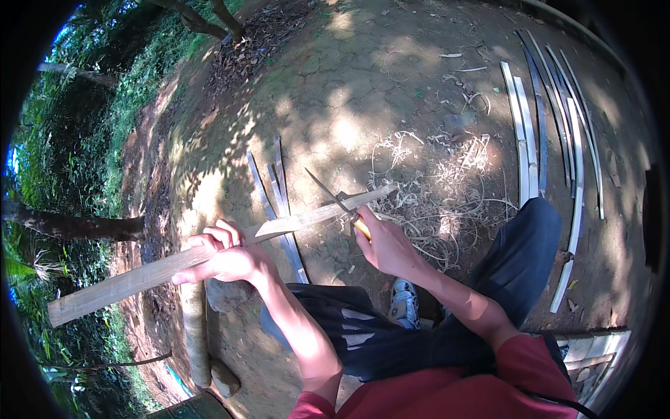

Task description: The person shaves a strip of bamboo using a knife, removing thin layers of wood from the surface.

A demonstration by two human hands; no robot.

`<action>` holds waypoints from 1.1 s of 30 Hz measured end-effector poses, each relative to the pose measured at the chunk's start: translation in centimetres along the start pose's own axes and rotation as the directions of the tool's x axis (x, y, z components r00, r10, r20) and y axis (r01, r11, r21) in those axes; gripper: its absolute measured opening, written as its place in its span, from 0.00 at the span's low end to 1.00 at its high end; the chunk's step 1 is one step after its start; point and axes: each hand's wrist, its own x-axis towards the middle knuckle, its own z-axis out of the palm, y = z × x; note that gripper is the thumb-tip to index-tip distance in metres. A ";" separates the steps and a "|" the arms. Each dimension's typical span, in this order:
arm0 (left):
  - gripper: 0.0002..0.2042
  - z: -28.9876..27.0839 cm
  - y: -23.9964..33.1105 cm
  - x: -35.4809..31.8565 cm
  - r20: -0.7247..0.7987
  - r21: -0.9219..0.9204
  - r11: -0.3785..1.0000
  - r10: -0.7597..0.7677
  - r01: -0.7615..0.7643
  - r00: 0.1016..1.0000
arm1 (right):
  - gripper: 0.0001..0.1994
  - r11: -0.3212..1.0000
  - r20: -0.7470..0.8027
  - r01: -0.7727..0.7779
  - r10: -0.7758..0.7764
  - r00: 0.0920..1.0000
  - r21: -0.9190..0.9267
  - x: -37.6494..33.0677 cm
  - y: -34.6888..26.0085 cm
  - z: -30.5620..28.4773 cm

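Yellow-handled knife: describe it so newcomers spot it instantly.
From the red shirt at the lower edge, follow the right forearm to the bare right hand. The narrow, dark-bladed knife there crosses a long, flat, pale wooden strip; its yellow handle sets it apart.

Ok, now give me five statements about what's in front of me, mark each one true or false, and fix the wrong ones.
1. The left hand grips a wooden slat. True.
2. The right hand is empty. False: it holds a knife with a yellow handle.
3. Curly shavings lie on the ground. True.
4. The long strips at the right side of the picture stand upright against a wall. False: they lie on the ground.
5. The red sleeves end above the wrists, leaving the forearms bare. True.
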 end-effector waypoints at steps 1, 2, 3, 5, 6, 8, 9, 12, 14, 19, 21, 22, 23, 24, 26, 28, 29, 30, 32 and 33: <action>0.36 0.2 -0.1 -0.6 -0.010 -0.014 1.000 -0.004 0.004 1.000 | 0.17 0.998 -0.020 0.060 -0.060 0.998 0.011 -0.6 -0.7 0.3; 0.36 0.5 -0.1 -1.2 -0.023 -0.037 0.999 -0.014 0.013 1.000 | 0.17 0.995 -0.004 0.090 -0.090 0.996 -0.030 -1.0 -1.1 0.4; 0.36 0.7 0.0 -1.3 -0.037 -0.067 0.998 -0.023 0.020 0.999 | 0.17 0.999 0.045 0.041 -0.040 0.998 -0.010 -1.2 -1.9 0.3; 0.36 1.3 0.5 -1.8 -0.004 -0.106 0.994 -0.009 0.008 1.000 | 0.17 0.998 0.142 -0.060 0.056 0.988 0.022 -1.7 -3.2 -0.3; 0.35 2.0 1.3 -2.1 0.209 -0.093 0.989 0.129 -0.112 0.969 | 0.12 1.000 0.106 -0.005 0.003 0.994 0.018 -1.9 -3.1 -0.5; 0.34 2.6 1.8 -2.7 0.204 -0.106 0.988 0.130 -0.110 0.970 | 0.12 0.998 0.004 0.005 -0.005 1.000 -0.057 -1.5 0.0 0.7; 0.34 2.8 1.9 -3.2 0.200 -0.112 0.988 0.127 -0.106 0.972 | 0.12 0.995 -0.045 0.004 -0.009 0.999 -0.097 -1.2 2.4 1.5; 0.34 2.7 2.3 -3.7 0.160 -0.123 0.990 0.094 -0.074 0.983 | 0.13 0.991 -0.007 -0.080 0.080 0.997 -0.109 -1.1 2.6 1.3; 0.34 3.1 2.7 -4.0 0.142 -0.075 0.994 0.085 -0.075 0.986 | 0.16 0.990 0.026 -0.100 0.103 0.994 -0.094 -1.9 -0.3 0.6; 0.34 3.6 2.9 -4.3 0.138 -0.081 0.994 0.086 -0.075 0.987 | 0.15 0.976 -0.010 -0.159 0.159 0.987 -0.152 -1.4 3.6 2.0; 0.34 3.1 2.7 -4.3 0.128 -0.069 0.995 0.084 -0.075 0.988 | 0.17 0.929 0.025 -0.263 0.279 0.960 -0.259 -0.3 4.6 1.1; 0.34 3.2 2.8 -4.2 0.139 -0.070 0.995 0.085 -0.076 0.987 | 0.16 0.953 -0.008 -0.216 0.220 0.976 -0.211 -0.6 4.5 1.2; 0.34 2.9 2.9 -4.0 0.143 -0.054 0.995 0.086 -0.079 0.986 | 0.16 0.973 -0.028 -0.164 0.162 0.986 -0.161 -1.0 2.0 0.7; 0.34 2.9 2.9 -4.2 0.147 -0.046 0.996 0.076 -0.070 0.986 | 0.16 0.986 -0.056 -0.120 0.114 0.992 -0.120 -1.6 0.3 0.1; 0.34 3.2 3.0 -4.4 0.140 -0.088 0.995 0.056 -0.044 0.989 | 0.16 0.991 0.062 -0.100 0.105 0.993 -0.084 -2.1 -1.8 0.0; 0.34 3.4 2.8 -4.5 0.137 -0.098 0.994 0.051 -0.038 0.989 | 0.17 0.996 0.020 -0.071 0.073 0.997 -0.060 -2.3 -0.3 1.3; 0.33 3.4 2.8 -4.4 0.138 -0.084 0.995 0.065 -0.053 0.988 | 0.17 0.985 -0.018 -0.120 0.119 0.993 -0.127 -1.6 2.5 2.3; 0.33 3.2 2.8 -4.4 0.136 -0.068 0.995 0.080 -0.071 0.987 | 0.16 0.967 -0.056 -0.168 0.160 0.985 -0.191 -0.8 5.8 3.0; 0.33 2.7 2.9 -4.2 0.159 -0.092 0.993 0.087 -0.073 0.983 | 0.16 0.940 -0.103 -0.230 0.210 0.972 -0.251 -0.7 8.0 3.0; 0.33 2.6 2.9 -4.2 0.171 -0.107 0.991 0.092 -0.075 0.981 | 0.16 0.938 -0.113 -0.238 0.215 0.970 -0.252 -0.8 8.3 2.8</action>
